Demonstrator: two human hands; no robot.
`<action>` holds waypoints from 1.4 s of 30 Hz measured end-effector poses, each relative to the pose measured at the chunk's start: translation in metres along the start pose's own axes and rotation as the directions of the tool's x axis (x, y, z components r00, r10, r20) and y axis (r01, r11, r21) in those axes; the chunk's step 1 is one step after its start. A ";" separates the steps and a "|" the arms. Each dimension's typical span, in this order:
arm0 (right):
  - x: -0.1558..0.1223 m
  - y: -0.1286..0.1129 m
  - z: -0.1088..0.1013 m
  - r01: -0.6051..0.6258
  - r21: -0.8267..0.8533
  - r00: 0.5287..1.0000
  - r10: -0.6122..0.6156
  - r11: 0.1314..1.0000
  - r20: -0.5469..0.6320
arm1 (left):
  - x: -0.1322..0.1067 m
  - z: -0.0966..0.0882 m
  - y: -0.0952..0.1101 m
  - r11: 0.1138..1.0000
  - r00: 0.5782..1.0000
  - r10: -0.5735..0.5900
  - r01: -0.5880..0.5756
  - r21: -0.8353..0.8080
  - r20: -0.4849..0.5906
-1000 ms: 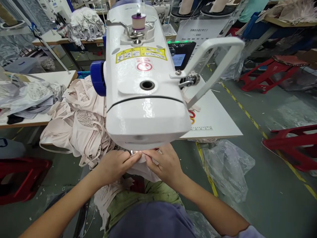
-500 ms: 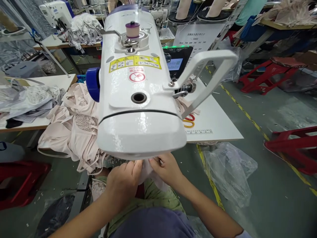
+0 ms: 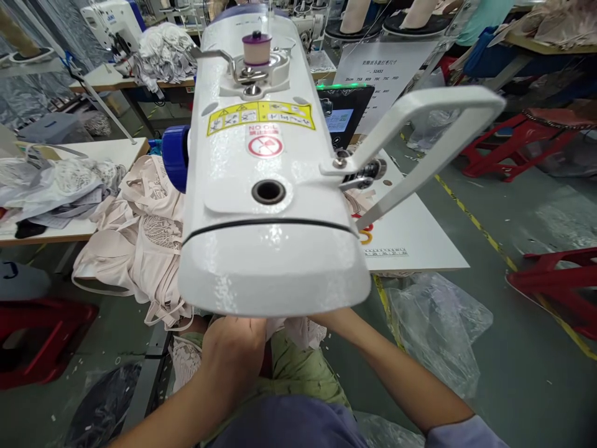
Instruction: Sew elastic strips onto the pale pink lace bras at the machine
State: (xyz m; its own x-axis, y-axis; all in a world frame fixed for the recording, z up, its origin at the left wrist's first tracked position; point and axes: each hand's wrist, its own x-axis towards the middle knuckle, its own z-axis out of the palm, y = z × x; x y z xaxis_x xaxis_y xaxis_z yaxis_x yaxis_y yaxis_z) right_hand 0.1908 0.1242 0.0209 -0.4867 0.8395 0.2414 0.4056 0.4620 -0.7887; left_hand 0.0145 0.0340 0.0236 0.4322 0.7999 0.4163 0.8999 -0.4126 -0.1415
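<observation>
A white sewing machine head fills the middle of the view and hides the needle area. My left hand reaches under its front edge, fingers curled on a piece of pale fabric that hangs down over my green-clad lap. My right hand is hidden beneath the machine head; only its forearm shows, coming in from the lower right. A heap of pale pink lace garments lies on the table just left of the machine.
The white table extends right, with scissors near the machine and a screen behind. Clear plastic bags lie on the floor. Red stools stand at right and lower left. A side table holds white fabric.
The view has dropped closer to the machine head. Both hands slid further under it: my right hand went out of sight and my left hand's fingertips are now covered.
</observation>
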 end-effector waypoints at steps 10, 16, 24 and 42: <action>-0.005 0.006 -0.003 -0.001 0.245 0.999 0.010 0.970 -0.035 | -0.007 0.002 -0.001 1.000 0.999 0.001 -0.001 -0.018 0.041; -0.005 0.006 0.003 -0.027 0.275 1.000 0.030 0.961 -0.008 | -0.010 0.001 -0.005 0.999 0.999 -0.035 0.036 -0.012 0.027; -0.010 0.014 0.003 -0.032 0.253 0.997 0.047 0.967 -0.053 | -0.005 -0.001 -0.003 0.996 0.999 -0.048 0.049 -0.074 0.016; -0.084 -0.001 0.027 -0.127 0.161 0.983 0.103 0.979 0.151 | -0.024 -0.012 -0.035 0.204 0.705 -0.027 0.698 -0.687 0.708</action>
State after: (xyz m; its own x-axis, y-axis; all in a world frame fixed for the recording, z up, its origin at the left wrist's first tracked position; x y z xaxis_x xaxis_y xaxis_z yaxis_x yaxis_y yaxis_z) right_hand 0.2102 0.0454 -0.0140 -0.5535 0.8298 0.0713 0.3342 0.2997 -0.8936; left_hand -0.0283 0.0246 0.0295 0.3218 0.8842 -0.3386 0.4448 0.1745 0.8785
